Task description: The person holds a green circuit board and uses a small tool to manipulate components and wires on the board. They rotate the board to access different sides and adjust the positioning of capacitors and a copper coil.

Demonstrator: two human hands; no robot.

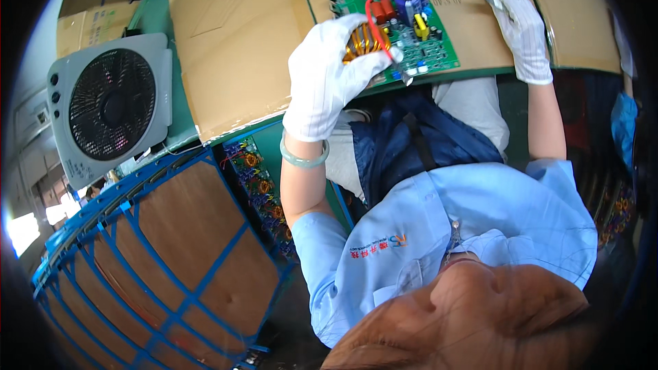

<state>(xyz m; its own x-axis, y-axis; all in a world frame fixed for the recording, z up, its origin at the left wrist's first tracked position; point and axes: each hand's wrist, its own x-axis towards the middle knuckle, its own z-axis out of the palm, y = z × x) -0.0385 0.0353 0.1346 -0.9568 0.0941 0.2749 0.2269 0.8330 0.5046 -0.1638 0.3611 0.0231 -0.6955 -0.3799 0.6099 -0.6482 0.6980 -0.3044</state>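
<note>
In a white glove, my left hand [319, 72] closes round a copper-wound coil [359, 42] at the left side of a green circuit board [439, 55]. A red wire [373, 24] arches over the coil and ends in a dark tip at the board's near edge. Tall blue-purple capacitors [408, 1] stand at the board's far end, beside red blocks [382, 9] and a yellow part [421, 27]. To the right of the board, my right hand [524, 31], also gloved, grips a small grey metallic piece [496, 3] whose kind I cannot make out.
Flat brown cardboard [240, 48] covers the green table beneath the board. A grey box fan [113, 106] stands at the left. Below it is a blue metal-framed rack [185, 294] with brown panels, and more circuit boards [259, 188] sit beside it, near my left elbow.
</note>
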